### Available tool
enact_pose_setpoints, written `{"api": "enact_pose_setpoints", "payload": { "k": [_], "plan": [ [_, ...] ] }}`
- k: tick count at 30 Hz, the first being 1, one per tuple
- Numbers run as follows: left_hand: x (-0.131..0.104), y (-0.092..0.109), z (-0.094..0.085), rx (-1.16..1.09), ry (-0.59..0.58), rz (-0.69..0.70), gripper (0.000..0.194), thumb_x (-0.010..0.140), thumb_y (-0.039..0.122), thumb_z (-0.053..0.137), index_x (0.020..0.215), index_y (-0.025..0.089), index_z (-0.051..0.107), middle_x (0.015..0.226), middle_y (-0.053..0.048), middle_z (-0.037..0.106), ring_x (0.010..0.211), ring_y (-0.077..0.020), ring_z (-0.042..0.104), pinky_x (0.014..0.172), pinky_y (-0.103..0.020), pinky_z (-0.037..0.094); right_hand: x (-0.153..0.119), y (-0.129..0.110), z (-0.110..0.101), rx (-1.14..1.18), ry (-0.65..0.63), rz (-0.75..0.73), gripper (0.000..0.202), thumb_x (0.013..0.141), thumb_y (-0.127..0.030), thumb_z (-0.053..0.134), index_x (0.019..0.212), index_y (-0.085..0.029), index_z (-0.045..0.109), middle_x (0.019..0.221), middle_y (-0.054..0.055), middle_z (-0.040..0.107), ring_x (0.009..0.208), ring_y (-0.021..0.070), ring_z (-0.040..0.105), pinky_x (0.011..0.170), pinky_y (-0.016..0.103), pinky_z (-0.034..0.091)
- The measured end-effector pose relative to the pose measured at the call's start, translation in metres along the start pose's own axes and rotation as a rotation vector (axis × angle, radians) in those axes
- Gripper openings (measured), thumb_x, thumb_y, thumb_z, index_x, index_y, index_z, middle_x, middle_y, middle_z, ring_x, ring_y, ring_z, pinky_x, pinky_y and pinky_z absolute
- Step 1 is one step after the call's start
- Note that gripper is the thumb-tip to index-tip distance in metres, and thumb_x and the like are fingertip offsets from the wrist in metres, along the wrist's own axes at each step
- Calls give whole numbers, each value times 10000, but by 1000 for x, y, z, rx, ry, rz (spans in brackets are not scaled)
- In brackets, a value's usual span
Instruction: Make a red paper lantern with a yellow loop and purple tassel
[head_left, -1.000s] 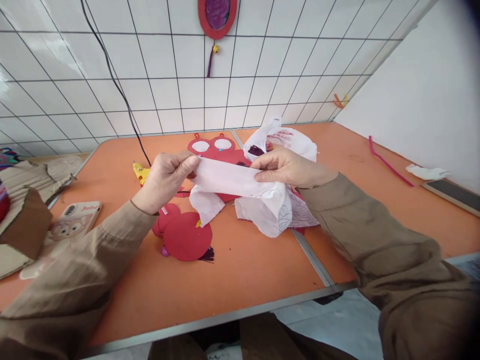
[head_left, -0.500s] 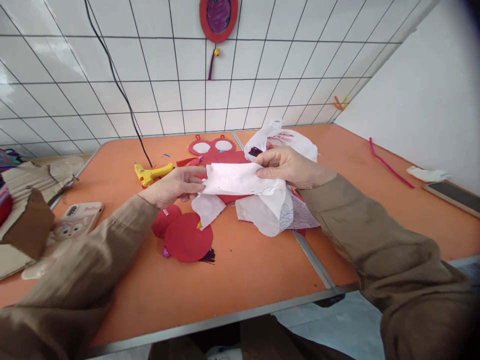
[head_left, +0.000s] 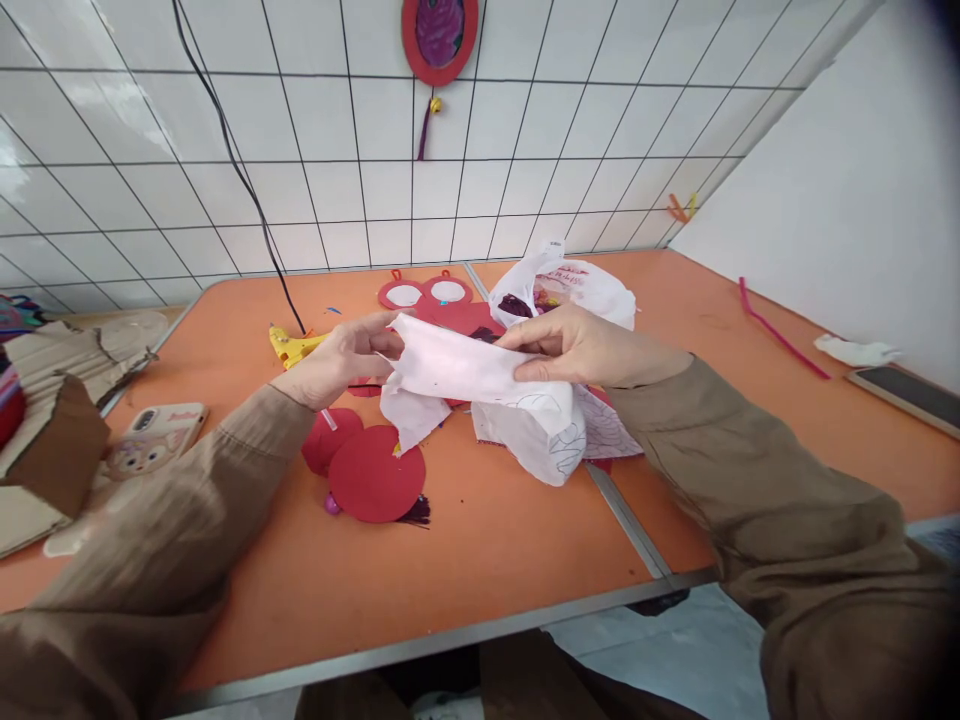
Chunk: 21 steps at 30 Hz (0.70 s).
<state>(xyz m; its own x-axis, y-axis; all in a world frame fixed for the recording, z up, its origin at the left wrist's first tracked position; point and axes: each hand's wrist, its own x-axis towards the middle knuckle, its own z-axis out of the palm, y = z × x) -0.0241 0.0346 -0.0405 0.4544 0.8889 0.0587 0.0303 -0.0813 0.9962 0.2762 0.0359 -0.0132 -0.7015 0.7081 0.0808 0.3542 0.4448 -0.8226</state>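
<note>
A white cloth (head_left: 465, 368) with line drawings at its lower right end is stretched between my two hands above the table. My left hand (head_left: 346, 356) grips its left end, the fingertips partly behind the cloth. On the upper right part, my right hand (head_left: 574, 347) pinches the cloth between thumb and fingers. Below and to the left lie round red pieces (head_left: 377, 475) with a dark tassel. Behind the hands are red pieces with two white ovals (head_left: 448, 291) and a white plastic bag (head_left: 592, 290) with small items inside.
A yellow glue gun (head_left: 291, 347) lies left of my left hand, near a black cable. Farther left are a phone (head_left: 154, 440) and torn cardboard (head_left: 56, 440). A pink strip (head_left: 780, 330) lies on the right.
The left end of the cloth has risen a little and shifted left with my left hand. The cloth now slopes down to the right, and my right hand has moved slightly.
</note>
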Motion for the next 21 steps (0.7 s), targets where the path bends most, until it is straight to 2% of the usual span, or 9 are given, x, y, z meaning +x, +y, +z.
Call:
{"api": "enact_pose_setpoints", "payload": {
  "k": [3,5,6,9,12,15,18,21],
  "plan": [
    [-3,0,-1,9,-51,-4,718,727,396,745,1385,188,545,971,-68,701,963,-223,626,838,-336,472,0,-2,4,-160,0,-20,351,786,-215,642,1125,-234,729,1095,43,734,990,214,684,823,338,562],
    [-5,2,5,56,-49,-28,758,752,558,709,1389,182,541,1027,-96,714,997,-262,634,853,-367,476,0,-3,8,-232,5,-28,370,794,-217,627,1150,-243,724,1106,39,728,1000,214,681,832,336,557],
    [-5,3,9,92,-34,-39,744,752,590,701,1355,173,572,1042,-105,717,992,-269,638,836,-366,483,0,-3,10,-258,12,-30,370,799,-221,621,1154,-245,724,1102,39,727,993,212,681,827,335,555],
    [-5,3,21,202,-7,-59,535,745,526,736,1097,124,714,1028,-126,727,936,-251,655,779,-346,507,0,-6,18,-342,33,-29,370,807,-211,611,1159,-217,723,1072,55,728,956,206,679,824,341,541],
    [-2,0,26,227,-15,-61,329,739,406,747,889,113,748,893,-111,742,815,-215,666,725,-338,528,-1,-11,25,-421,55,9,416,797,-164,610,1201,-178,704,1121,84,719,1006,226,667,869,351,515],
    [-1,-1,26,193,-11,-36,222,721,316,746,836,127,751,821,-78,746,734,-180,665,681,-311,536,-1,-14,28,-422,64,81,490,752,-183,671,1242,-169,681,1177,94,706,1054,256,655,871,359,512],
    [-2,3,25,192,-16,-9,179,712,266,740,839,140,755,819,-60,754,731,-168,674,668,-289,541,0,-13,25,-341,14,114,485,793,-357,682,1243,-174,674,1200,99,697,1027,249,656,824,355,513],
    [-6,11,26,247,-24,7,166,720,240,719,854,148,755,812,-44,754,728,-163,677,653,-274,541,3,-9,20,-256,-2,98,409,873,-473,559,1063,-156,732,1022,92,730,862,205,650,716,324,484]
  ]
}}
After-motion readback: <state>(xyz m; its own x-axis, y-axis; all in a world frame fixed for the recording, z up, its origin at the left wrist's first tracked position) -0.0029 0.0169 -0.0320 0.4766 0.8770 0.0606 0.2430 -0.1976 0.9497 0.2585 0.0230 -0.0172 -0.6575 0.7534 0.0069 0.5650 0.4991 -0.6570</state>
